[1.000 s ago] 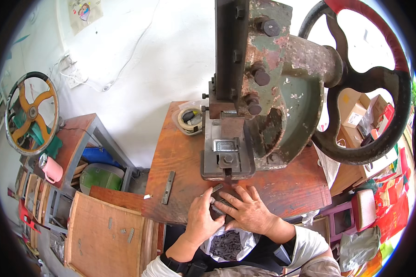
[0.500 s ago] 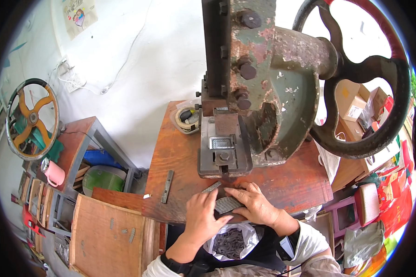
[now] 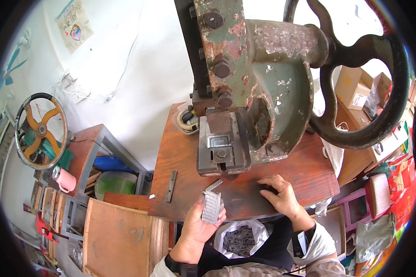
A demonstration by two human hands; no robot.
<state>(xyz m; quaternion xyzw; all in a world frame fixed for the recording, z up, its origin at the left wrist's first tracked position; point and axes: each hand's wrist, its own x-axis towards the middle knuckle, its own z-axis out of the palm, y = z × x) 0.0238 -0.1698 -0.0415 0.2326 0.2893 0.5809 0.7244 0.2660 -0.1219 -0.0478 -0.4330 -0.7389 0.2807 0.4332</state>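
My left hand (image 3: 195,220) is closed round a block of grey metal strips (image 3: 211,207), held upright with its ridged face showing. A short grey strip (image 3: 214,185) lies on the wooden table (image 3: 245,191) just beyond that block. Over the table's front right part, my right hand (image 3: 281,196) has its fingers apart and slightly bent, with nothing in them. In front of both hands stands the green hand press (image 3: 282,92), a metal die (image 3: 218,141) on its base. Below the table edge, a white bag (image 3: 259,233) holds many loose grey metal pieces (image 3: 238,239).
A longer metal bar (image 3: 171,186) lies on the table's left side. The press's big handwheel (image 3: 326,74) hangs over the right side. A dish with a tape roll (image 3: 187,117) sits behind the die. At the lower left is a wooden board (image 3: 111,235) with small pieces on it.
My hands have parted. The left one now holds the metal strips alone, turned upright, while the right has let go and moved right. The view has shifted slightly.
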